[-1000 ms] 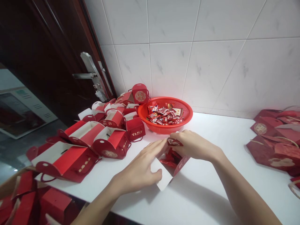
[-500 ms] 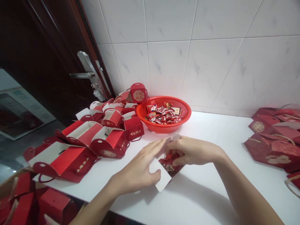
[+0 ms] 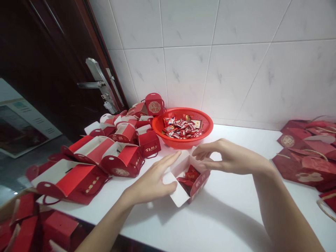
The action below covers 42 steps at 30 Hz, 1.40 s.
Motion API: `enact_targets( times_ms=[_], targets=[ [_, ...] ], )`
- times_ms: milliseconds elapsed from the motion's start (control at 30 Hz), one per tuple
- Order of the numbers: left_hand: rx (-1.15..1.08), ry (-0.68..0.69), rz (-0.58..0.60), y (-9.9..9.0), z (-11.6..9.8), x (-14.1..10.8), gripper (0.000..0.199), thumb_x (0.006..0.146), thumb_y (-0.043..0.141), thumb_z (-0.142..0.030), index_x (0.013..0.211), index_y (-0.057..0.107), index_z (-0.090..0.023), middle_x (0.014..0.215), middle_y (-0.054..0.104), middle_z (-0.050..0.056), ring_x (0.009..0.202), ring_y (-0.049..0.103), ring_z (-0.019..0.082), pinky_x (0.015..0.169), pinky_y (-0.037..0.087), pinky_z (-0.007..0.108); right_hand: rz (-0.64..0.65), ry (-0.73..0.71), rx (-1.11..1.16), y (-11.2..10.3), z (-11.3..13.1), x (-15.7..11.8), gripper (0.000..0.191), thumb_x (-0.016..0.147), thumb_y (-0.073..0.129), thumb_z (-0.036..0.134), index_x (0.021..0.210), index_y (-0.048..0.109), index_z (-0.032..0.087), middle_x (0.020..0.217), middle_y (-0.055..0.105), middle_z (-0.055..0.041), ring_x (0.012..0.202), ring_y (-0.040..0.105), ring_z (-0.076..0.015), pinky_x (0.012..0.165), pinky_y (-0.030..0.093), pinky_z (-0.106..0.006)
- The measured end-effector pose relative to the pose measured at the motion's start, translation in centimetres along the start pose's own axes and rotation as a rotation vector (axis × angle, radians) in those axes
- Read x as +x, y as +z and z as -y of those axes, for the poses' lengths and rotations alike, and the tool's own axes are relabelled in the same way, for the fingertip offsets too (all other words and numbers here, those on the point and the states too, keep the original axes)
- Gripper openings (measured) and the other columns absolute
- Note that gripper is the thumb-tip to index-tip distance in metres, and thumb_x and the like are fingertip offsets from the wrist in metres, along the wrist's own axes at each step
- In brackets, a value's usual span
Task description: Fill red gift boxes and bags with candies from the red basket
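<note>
A small red cardboard candy box stands on the white table with its lid flaps up. Red-wrapped candies lie inside. My left hand holds the box's left side, its fingers stretched along the far flap and its thumb over the white near flap. My right hand hovers at the box's right rim, thumb and fingers apart, with nothing seen between them. Its fingertips are close to the far right flap; whether they touch it I cannot tell. Behind the box is a red plastic basket of wrapped candies.
Several open red boxes crowd the table's left side. More red boxes fill a container below the left edge. Flattened red boxes are stacked at right. A tiled wall closes the back; a dark door stands left.
My right hand has come up out of the box and moved right, its fingers spreading. The candies inside now show. My left hand stays on the box, which has shifted slightly.
</note>
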<state>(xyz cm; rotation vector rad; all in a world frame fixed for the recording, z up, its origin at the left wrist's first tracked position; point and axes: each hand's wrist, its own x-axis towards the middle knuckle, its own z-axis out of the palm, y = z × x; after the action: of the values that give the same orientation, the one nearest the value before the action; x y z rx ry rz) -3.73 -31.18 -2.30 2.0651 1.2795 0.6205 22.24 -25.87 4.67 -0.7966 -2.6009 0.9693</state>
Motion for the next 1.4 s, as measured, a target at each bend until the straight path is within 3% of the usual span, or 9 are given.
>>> enact_targets(
  times_ms=[200,300,433,500,700,867,1067,1200,1400],
  targets=[
    [-0.136,-0.025,-0.017,-0.2,1.3,0.9,0.082,0.080,0.065,-0.026,0.156,0.035,-0.026,0.161,0.037,0.008,0.147,0.036,0.034,0.118,0.034,0.050,-0.129,0.065,-0.125,-1.1,-1.3,-1.2,0.036,0.085,0.070,0.041,0.116,0.068,0.022,0.117,0.070,-0.0062,0.104,0.065,-0.0232,0.088,0.052,-0.035],
    [-0.176,0.017,-0.043,0.2,1.3,0.7,0.082,0.082,0.067,-0.027,0.156,0.033,-0.028,0.158,0.042,0.008,0.145,0.040,0.031,0.118,0.036,0.049,-0.125,0.101,-0.150,-0.9,-1.5,-1.1,0.030,0.084,0.071,0.037,0.109,0.069,0.022,0.112,0.071,-0.0054,0.101,0.065,-0.0228,0.083,0.051,-0.033],
    [-0.132,0.090,-0.089,0.3,0.8,0.5,0.042,0.085,0.066,-0.029,0.127,0.066,-0.031,0.153,0.048,0.005,0.142,0.044,0.030,0.111,0.045,0.043,-0.039,0.099,-0.167,-0.3,-1.0,-0.4,0.007,0.085,0.067,0.026,0.086,0.069,0.020,0.089,0.070,-0.0028,0.082,0.063,-0.0185,0.069,0.048,-0.029],
    [-0.084,0.074,-0.093,0.3,0.5,0.6,0.027,0.087,0.065,-0.035,0.113,0.074,-0.030,0.152,0.048,0.005,0.141,0.044,0.032,0.106,0.049,0.042,0.001,0.049,-0.138,0.1,-0.8,-0.1,0.005,0.086,0.064,0.022,0.086,0.069,0.020,0.088,0.070,-0.0023,0.079,0.062,-0.0169,0.070,0.048,-0.028],
    [-0.085,-0.083,-0.233,0.8,1.1,1.3,0.059,0.091,0.054,-0.059,0.137,0.061,-0.023,0.149,0.053,0.009,0.139,0.047,0.031,0.115,0.039,0.047,0.132,0.008,-0.146,0.5,-0.8,-0.3,0.012,0.085,0.072,0.028,0.093,0.076,0.020,0.102,0.071,-0.0059,0.088,0.065,-0.0193,0.078,0.048,-0.029],
    [-0.329,-0.066,-0.244,1.6,2.1,1.9,0.057,0.100,0.027,-0.046,0.140,0.058,-0.020,0.149,0.054,0.006,0.143,0.042,0.028,0.122,0.027,0.048,0.265,-0.059,-0.043,0.7,-0.9,-0.7,0.022,0.084,0.074,0.037,0.096,0.074,0.019,0.098,0.072,-0.0046,0.085,0.065,-0.0187,0.079,0.048,-0.029],
    [-0.593,-0.038,-0.203,2.1,2.4,2.8,0.057,0.086,0.042,-0.035,0.135,0.064,-0.016,0.150,0.052,0.007,0.146,0.037,0.032,0.123,0.025,0.049,0.288,0.006,-0.114,1.2,-0.9,-0.7,0.020,0.078,0.080,0.026,0.094,0.071,0.020,0.090,0.069,-0.0013,0.078,0.061,-0.0170,0.076,0.046,-0.027],
    [-0.442,-0.074,-0.261,3.2,2.0,3.5,0.054,0.087,0.057,-0.044,0.135,0.061,-0.019,0.148,0.055,0.009,0.143,0.043,0.031,0.119,0.033,0.045,0.277,0.061,-0.197,1.6,-0.7,-0.8,0.024,0.076,0.081,0.029,0.096,0.070,0.021,0.090,0.069,-0.0020,0.084,0.061,-0.0201,0.074,0.045,-0.028],
    [-0.166,0.091,-0.348,4.9,2.0,3.9,0.057,0.088,0.063,-0.039,0.141,0.051,-0.024,0.150,0.052,0.010,0.140,0.047,0.028,0.116,0.037,0.044,0.272,0.121,-0.212,1.8,-0.2,-0.8,0.022,0.079,0.077,0.029,0.098,0.069,0.019,0.091,0.070,-0.0032,0.081,0.062,-0.0194,0.068,0.044,-0.027]
  ],
)
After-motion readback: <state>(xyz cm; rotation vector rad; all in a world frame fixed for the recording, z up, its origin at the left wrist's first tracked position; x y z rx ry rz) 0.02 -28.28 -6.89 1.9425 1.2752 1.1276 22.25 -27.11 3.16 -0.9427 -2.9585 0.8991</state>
